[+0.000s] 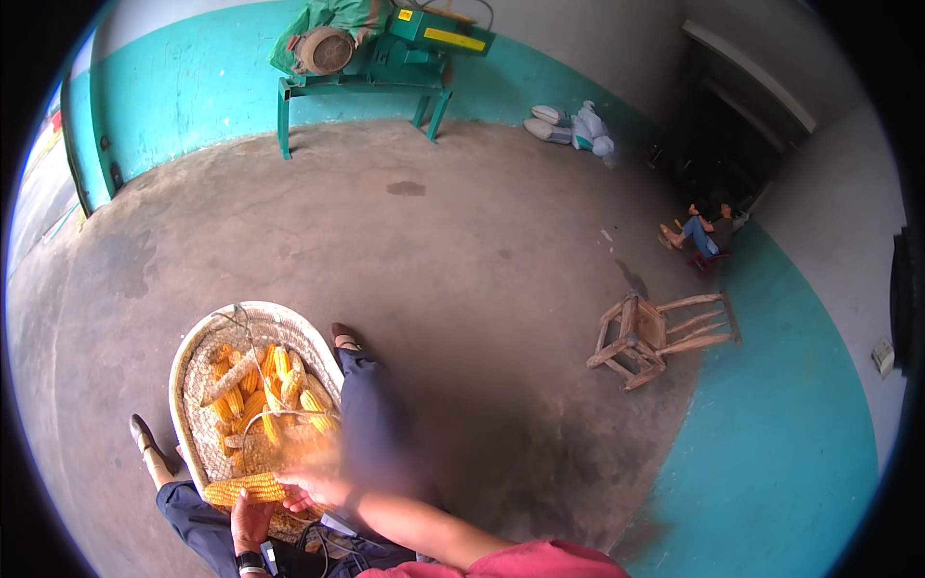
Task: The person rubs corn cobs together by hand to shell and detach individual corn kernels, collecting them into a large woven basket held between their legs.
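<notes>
A yellow ear of corn [242, 489] lies across the near part of a woven basket [178, 390]. From below, my left hand [251, 522] grips this ear, with a dark band on the wrist. At the ear's right end is my right hand [311, 485], its fingers bent against the kernels; part of it is blurred. Several yellow ears [249, 412] and pale, stripped cobs [230, 379] fill the middle of the basket, which stands between my legs. A thin cord crosses the basket.
A wooden chair [643, 336] is on the concrete floor at right. A green machine on a stand [361, 88] is by the far wall, with filled sacks [571, 130] to its right. Farther right, a person [704, 231] sits on a low red stool. Cables [329, 542] lie near my lap.
</notes>
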Demonstrator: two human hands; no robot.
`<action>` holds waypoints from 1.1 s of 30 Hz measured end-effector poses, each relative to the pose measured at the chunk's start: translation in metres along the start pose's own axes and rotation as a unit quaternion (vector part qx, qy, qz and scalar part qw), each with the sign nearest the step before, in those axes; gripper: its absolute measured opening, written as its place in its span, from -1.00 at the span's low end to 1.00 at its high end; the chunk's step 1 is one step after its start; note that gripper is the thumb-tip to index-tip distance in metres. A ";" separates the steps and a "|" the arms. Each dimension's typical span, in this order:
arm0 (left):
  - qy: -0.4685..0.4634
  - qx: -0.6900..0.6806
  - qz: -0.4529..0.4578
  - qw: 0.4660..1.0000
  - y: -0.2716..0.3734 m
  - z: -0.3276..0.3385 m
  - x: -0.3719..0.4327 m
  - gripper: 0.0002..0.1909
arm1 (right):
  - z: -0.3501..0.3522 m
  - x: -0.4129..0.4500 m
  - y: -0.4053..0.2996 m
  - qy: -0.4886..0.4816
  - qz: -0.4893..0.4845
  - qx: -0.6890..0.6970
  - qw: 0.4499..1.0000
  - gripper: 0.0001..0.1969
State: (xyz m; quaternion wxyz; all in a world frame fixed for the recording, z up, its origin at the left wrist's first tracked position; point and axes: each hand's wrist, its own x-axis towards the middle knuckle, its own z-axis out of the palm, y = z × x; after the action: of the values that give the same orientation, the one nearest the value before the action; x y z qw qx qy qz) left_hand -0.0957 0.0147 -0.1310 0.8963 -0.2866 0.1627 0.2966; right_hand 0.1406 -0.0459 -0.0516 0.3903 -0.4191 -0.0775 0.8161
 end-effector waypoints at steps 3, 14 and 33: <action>0.000 -0.414 -0.142 0.899 0.020 -0.013 0.007 -0.42 | -0.001 0.004 0.002 -0.021 -0.017 -0.004 1.000 -0.65; -0.016 0.408 0.127 0.904 -0.028 0.021 -0.002 -0.40 | -0.003 0.006 0.002 -0.009 -0.019 0.011 1.000 -0.66; 0.016 -0.236 -0.056 0.970 0.001 0.007 -0.001 -0.44 | -0.001 0.003 0.005 -0.020 -0.019 0.022 0.999 -0.69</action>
State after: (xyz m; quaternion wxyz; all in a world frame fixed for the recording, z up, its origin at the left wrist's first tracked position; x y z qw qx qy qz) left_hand -0.0959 0.0190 -0.1254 0.8158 -0.5033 0.0866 0.2716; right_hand 0.1375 -0.0473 -0.0562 0.4135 -0.3926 -0.0753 0.8181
